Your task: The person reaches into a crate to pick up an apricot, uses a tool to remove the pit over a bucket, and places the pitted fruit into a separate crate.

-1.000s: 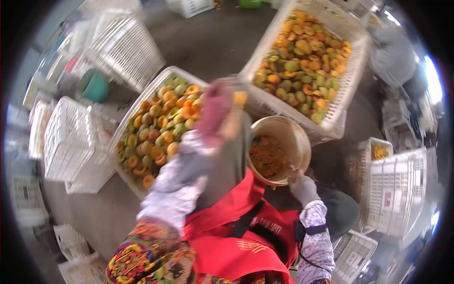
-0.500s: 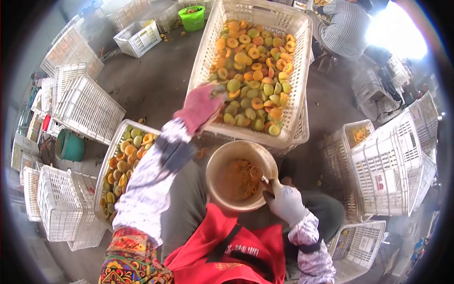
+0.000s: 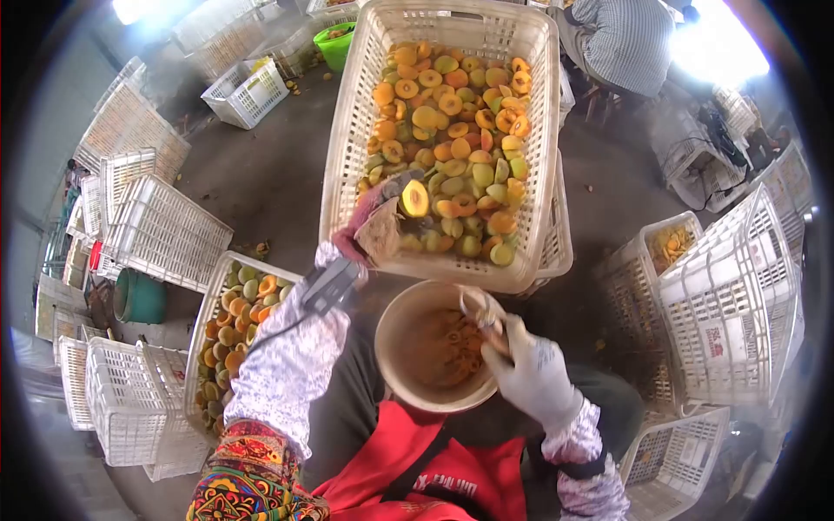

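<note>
Peach half [image 3: 415,199] is gripped in the gloved left hand [image 3: 375,224], cut face up, held just over the near end of the big white crate [image 3: 347,148]. That crate is filled with halved peaches [image 3: 456,130], orange and green. Left fingers are closed around the fruit.

Right hand [image 3: 530,369], white glove, is closed on a metal pitting spoon [image 3: 480,308], its loop end held over the rim of the tan bucket [image 3: 395,330]. The bucket sits between the knees, just below the big crate, with orange pits and scraps [image 3: 447,347] inside.

A second crate of peaches [image 3: 233,326] is seen on the floor at the left, partly hidden by the left sleeve [image 3: 291,365]. Empty white crates [image 3: 161,230] are stacked further left, beside a green bucket [image 3: 139,297]. More crates [image 3: 730,304] are stacked on the right. Another person [image 3: 621,39] in a striped shirt is seated at top right, well apart. A red apron [image 3: 434,473] is visible at the bottom edge.
</note>
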Action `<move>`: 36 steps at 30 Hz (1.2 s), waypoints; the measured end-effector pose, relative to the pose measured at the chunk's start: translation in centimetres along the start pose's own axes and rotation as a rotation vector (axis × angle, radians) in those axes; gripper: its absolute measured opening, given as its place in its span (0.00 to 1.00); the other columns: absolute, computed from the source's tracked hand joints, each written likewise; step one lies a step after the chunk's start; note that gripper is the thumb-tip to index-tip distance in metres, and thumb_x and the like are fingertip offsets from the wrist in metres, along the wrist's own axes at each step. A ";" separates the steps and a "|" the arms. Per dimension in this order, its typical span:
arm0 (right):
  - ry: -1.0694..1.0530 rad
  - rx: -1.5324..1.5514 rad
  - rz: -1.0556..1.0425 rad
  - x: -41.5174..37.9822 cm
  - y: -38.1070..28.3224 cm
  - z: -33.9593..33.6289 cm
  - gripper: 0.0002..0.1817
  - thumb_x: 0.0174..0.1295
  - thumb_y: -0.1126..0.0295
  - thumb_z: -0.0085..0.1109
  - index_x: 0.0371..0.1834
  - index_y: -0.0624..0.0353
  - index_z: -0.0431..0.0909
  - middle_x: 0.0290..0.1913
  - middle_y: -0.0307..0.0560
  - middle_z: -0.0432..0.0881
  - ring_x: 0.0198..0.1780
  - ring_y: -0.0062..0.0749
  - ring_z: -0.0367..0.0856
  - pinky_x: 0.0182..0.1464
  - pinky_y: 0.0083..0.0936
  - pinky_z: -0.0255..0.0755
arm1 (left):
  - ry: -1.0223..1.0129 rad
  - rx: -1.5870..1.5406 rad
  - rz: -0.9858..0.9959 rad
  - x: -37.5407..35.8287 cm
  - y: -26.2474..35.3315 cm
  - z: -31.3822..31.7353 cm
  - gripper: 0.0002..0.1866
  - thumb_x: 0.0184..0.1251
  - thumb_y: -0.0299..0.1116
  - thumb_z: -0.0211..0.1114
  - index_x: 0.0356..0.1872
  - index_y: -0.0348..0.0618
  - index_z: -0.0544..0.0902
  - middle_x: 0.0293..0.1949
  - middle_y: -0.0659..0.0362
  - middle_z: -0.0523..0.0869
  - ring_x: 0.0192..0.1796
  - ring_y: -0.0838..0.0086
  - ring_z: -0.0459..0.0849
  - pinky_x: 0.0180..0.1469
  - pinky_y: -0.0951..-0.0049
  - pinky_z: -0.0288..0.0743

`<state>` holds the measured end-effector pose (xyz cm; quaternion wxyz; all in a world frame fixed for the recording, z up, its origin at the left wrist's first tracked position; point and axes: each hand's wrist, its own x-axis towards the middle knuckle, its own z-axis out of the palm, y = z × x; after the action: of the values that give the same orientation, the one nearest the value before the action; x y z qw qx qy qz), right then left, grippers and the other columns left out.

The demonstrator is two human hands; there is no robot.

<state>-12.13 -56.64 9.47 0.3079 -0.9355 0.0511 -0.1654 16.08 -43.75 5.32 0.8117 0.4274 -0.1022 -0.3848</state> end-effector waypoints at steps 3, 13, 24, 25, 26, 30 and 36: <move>0.103 -0.065 0.003 2.3 -2.0 1.5 0.14 0.58 0.66 0.61 0.44 0.60 0.74 0.32 0.49 0.82 0.30 0.43 0.83 0.28 0.32 0.76 | -0.163 -0.136 0.108 -5.6 -1.7 2.3 0.19 0.73 0.30 0.52 0.62 0.37 0.68 0.50 0.52 0.80 0.50 0.63 0.82 0.52 0.63 0.81; 0.209 -0.191 -0.046 0.9 -5.4 2.9 0.14 0.56 0.70 0.61 0.44 0.60 0.71 0.26 0.52 0.81 0.26 0.47 0.82 0.26 0.36 0.75 | -0.075 0.594 0.680 -13.8 -4.1 8.5 0.20 0.72 0.36 0.55 0.60 0.37 0.70 0.48 0.52 0.80 0.53 0.65 0.80 0.56 0.62 0.77; -0.028 0.030 0.122 -2.0 -3.9 5.2 0.18 0.57 0.67 0.56 0.48 0.67 0.71 0.22 0.58 0.81 0.24 0.52 0.81 0.29 0.44 0.73 | -0.125 -0.135 0.043 -12.5 -5.5 7.5 0.25 0.76 0.51 0.48 0.42 0.35 0.79 0.33 0.53 0.83 0.36 0.68 0.84 0.41 0.70 0.80; -0.005 0.143 0.035 -2.1 -3.5 5.2 0.17 0.57 0.67 0.57 0.47 0.66 0.71 0.22 0.59 0.80 0.25 0.54 0.81 0.29 0.46 0.73 | -0.218 -0.057 -0.019 -12.4 -5.1 7.2 0.25 0.76 0.50 0.48 0.41 0.35 0.79 0.33 0.54 0.83 0.35 0.69 0.83 0.41 0.71 0.79; -0.062 0.188 0.047 -2.3 -3.2 5.0 0.16 0.57 0.69 0.58 0.46 0.65 0.72 0.24 0.63 0.79 0.28 0.55 0.81 0.31 0.46 0.72 | -0.152 0.077 -0.045 -12.0 -5.8 5.9 0.24 0.76 0.49 0.49 0.39 0.34 0.80 0.31 0.54 0.83 0.33 0.70 0.82 0.40 0.73 0.78; -0.497 0.570 0.365 -0.3 -3.9 1.3 0.15 0.59 0.69 0.56 0.48 0.61 0.73 0.27 0.59 0.81 0.29 0.46 0.82 0.32 0.35 0.72 | -0.219 0.075 -0.153 -11.5 -6.6 3.0 0.18 0.72 0.43 0.57 0.51 0.39 0.77 0.42 0.56 0.82 0.36 0.72 0.82 0.39 0.72 0.76; -0.690 1.056 0.637 -0.9 -4.4 1.7 0.11 0.64 0.66 0.53 0.46 0.59 0.74 0.26 0.35 0.76 0.23 0.17 0.73 0.25 0.17 0.66 | -0.245 -0.074 -0.044 -13.3 -4.4 8.5 0.21 0.72 0.51 0.55 0.35 0.40 0.81 0.30 0.57 0.82 0.35 0.70 0.81 0.37 0.71 0.74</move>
<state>-12.41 -51.97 10.51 0.7526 -0.5997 0.1349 0.2361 0.38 -41.04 9.30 0.7996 0.3491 -0.1771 -0.4554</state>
